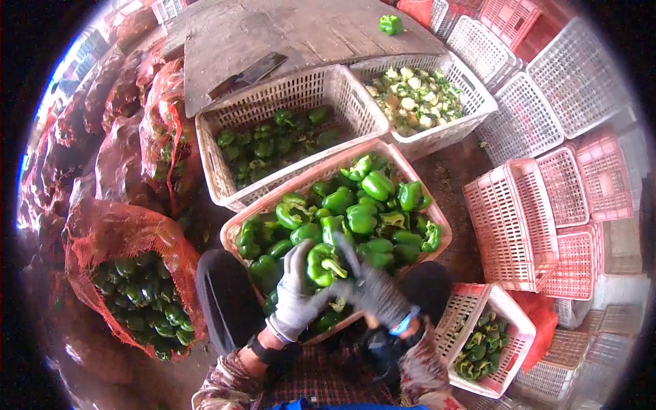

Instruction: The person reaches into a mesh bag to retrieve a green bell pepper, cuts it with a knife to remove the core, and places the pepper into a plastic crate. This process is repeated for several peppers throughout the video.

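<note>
A green bell pepper point(321, 266) with its pale stem turned up sits between my two hands, over a crate full of peppers. My left hand point(295, 297), in a light grey glove, is closed round the pepper's left side. On its right side, close to the stem, is my right hand point(379, 290) in a darker grey glove, smeared by motion. I cannot tell whether its fingers grip anything. Beneath both hands, the pinkish crate point(239, 213) holds many whole green peppers point(378, 184) and stands between my knees.
Ahead, one crate point(294, 89) holds darker green peppers and another point(471, 123) pale cut pieces. A knife point(260, 68) and a single pepper point(391, 25) lie on the board point(321, 34). Red mesh sacks point(137, 232) line the left; stacked crates point(512, 225) stand right.
</note>
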The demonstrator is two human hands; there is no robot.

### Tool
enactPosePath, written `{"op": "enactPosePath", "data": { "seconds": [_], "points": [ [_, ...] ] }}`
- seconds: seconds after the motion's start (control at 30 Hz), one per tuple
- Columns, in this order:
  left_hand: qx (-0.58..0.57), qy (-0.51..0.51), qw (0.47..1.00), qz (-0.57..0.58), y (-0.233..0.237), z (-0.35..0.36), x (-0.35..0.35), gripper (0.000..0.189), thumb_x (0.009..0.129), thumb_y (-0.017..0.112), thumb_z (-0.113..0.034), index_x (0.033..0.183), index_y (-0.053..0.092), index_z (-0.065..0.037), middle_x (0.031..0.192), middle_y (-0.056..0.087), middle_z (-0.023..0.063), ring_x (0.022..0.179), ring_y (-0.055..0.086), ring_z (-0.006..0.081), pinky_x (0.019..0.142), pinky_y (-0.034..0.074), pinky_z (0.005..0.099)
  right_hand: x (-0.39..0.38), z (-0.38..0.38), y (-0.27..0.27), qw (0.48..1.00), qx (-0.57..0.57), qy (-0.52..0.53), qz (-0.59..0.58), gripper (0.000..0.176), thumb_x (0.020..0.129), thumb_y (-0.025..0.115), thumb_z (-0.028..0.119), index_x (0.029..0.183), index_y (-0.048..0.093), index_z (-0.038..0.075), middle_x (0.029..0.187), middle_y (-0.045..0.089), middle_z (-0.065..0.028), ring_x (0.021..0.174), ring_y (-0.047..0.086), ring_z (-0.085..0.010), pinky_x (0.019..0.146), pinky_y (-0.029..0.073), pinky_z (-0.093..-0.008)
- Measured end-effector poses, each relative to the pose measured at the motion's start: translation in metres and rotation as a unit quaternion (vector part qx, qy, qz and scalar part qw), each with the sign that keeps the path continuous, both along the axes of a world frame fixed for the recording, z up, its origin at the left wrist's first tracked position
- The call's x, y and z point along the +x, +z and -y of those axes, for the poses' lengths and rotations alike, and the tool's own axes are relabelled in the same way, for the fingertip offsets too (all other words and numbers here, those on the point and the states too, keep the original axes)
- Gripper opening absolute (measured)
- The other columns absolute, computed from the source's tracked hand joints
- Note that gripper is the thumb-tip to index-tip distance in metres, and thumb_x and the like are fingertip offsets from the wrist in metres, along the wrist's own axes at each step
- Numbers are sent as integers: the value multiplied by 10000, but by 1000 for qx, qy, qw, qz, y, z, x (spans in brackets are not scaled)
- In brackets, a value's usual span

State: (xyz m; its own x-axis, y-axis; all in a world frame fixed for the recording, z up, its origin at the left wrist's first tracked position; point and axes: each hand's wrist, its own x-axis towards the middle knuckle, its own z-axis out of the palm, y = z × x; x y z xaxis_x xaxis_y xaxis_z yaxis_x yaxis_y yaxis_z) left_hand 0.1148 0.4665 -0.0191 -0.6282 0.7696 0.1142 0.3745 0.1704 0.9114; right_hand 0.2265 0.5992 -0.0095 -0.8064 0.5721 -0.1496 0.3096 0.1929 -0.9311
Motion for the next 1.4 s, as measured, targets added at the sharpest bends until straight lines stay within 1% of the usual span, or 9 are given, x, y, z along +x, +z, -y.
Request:
{"op": "enactPosePath", "data": {
  "seconds": [0.2, 0.27, 0.33, 0.4, 0.57, 0.97, 1.13, 1.2, 1.4],
  "points": [
    [-2, -124, 990, -73, 21, 8, 3, 835, 637, 760, -100, 1379, 382, -41, 1406, 350, 218, 1297, 370, 386, 1016, 401, 420, 12, 44, 1, 993, -24, -106, -47, 452, 821, 711, 177, 1183, 491, 17, 1019, 609, -133, 912, 600, -242, 776, 494, -361],
    [107, -176, 899, 387, 13, 17, 9, 810, 706, 714, -83, 1425, 342, -57, 1488, 264, 163, 1383, 266, 294, 1057, 348, 402, 22, 45, 0, 991, 16, -119, -59, 394, 831, 691, 168, 1147, 502, 28, 972, 609, -123, 873, 599, -240, 756, 490, -373],
    [77, -103, 950, 284, -10, 17, 33, 630, 864, 624, -90, 1427, 344, -68, 1447, 318, 124, 1319, 345, 207, 969, 420, 317, 26, 56, -6, 987, 76, -122, -73, 390, 800, 699, 165, 1117, 507, 44, 914, 598, -124, 824, 599, -273, 745, 486, -388],
    [133, 30, 810, 571, -8, 12, 60, 529, 920, 577, -123, 1400, 366, -57, 1294, 456, 92, 1078, 508, 139, 858, 459, 261, 27, 74, -10, 983, 140, -110, -48, 413, 772, 722, 179, 1104, 512, 51, 903, 593, -130, 812, 598, -301, 738, 483, -393],
    [74, 21, 858, 508, -1, 12, 55, 253, 918, 548, -107, 1152, 558, -11, 933, 588, 2, 848, 531, 75, 776, 458, 244, 39, 82, -19, 992, 46, -106, -42, 418, 713, 735, 219, 1017, 495, 62, 850, 545, -129, 781, 581, -331, 710, 478, -415],
    [34, -85, 920, 382, -20, 11, 47, 207, 907, 546, -124, 1056, 598, 10, 980, 602, 69, 911, 558, 146, 823, 458, 298, 56, 67, -27, 995, -77, -62, -10, 382, 773, 665, 260, 1039, 519, 28, 873, 592, -88, 780, 582, -203, 670, 481, -344],
    [76, -60, 816, 570, -19, 1, 46, 353, 856, 623, -147, 1158, 524, 6, 1019, 597, 125, 924, 567, 182, 810, 477, 340, 55, 55, -15, 944, -314, -103, 5, 237, 868, 565, 268, 921, 574, 37, 789, 581, -33, 709, 561, -122, 593, 456, -282],
    [107, -160, 981, -18, -20, -2, 28, 531, 757, 732, -163, 1195, 473, -9, 1078, 573, 165, 942, 576, 253, 819, 477, 379, 58, 54, -26, 842, -505, -172, -75, 304, 929, 503, 345, 950, 586, 54, 771, 578, -19, 661, 551, -90, 523, 439, -247],
    [139, -29, 776, 615, -9, -34, 4, 343, 981, 453, -237, 1163, 563, 33, 1105, 597, 74, 993, 562, 166, 900, 438, 301, 37, 11, 11, 921, -368, -122, -31, 339, 888, 610, 175, 1186, 535, 31, 957, 628, -34, 788, 568, -58, 605, 469, -211]
  ]
}}
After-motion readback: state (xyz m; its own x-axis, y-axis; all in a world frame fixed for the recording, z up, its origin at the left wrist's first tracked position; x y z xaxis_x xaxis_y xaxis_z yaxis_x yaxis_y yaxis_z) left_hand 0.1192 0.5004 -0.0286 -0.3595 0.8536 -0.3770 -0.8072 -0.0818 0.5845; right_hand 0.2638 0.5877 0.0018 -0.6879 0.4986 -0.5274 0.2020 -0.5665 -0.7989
